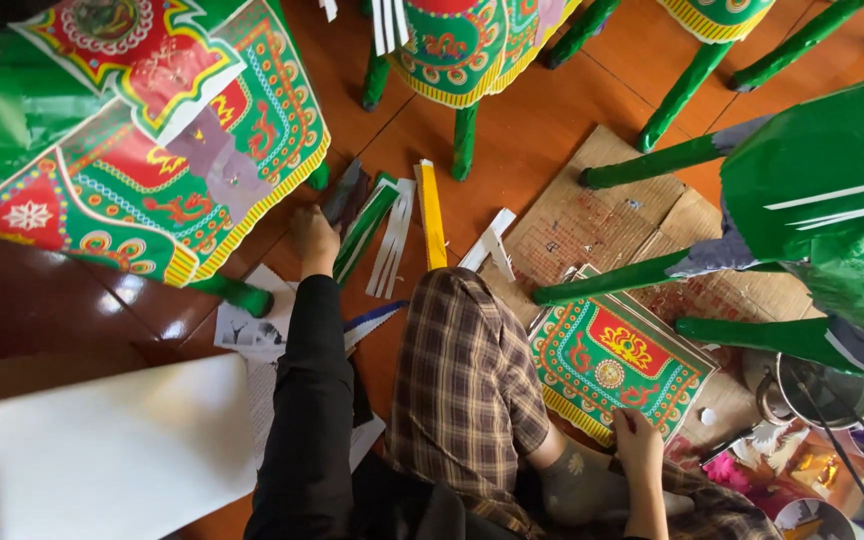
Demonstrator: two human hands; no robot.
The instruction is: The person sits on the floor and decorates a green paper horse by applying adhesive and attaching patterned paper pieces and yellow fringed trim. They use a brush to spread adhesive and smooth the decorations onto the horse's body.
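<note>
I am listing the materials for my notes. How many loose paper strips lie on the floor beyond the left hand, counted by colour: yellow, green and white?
Yellow strip: 1
Green strip: 1
White fringed pieces: 2, the second by the cardboard
Total: 4

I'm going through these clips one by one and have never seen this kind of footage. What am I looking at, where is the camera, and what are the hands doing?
There is no machine here. The single picture comes from a camera worn on a person's head, looking down at their own lap and a wooden floor.

The left hand, in a black sleeve, reaches forward to a bundle of green and white paper strips on the floor; whether its fingers grip them cannot be told. The right hand rests at the edge of a stack of decorated green, red and yellow paper sheets beside the plaid-trousered knee.

Nearby lie a yellow strip, flattened cardboard and a metal pot. Around stand green paper-covered figures with stick legs.
</note>
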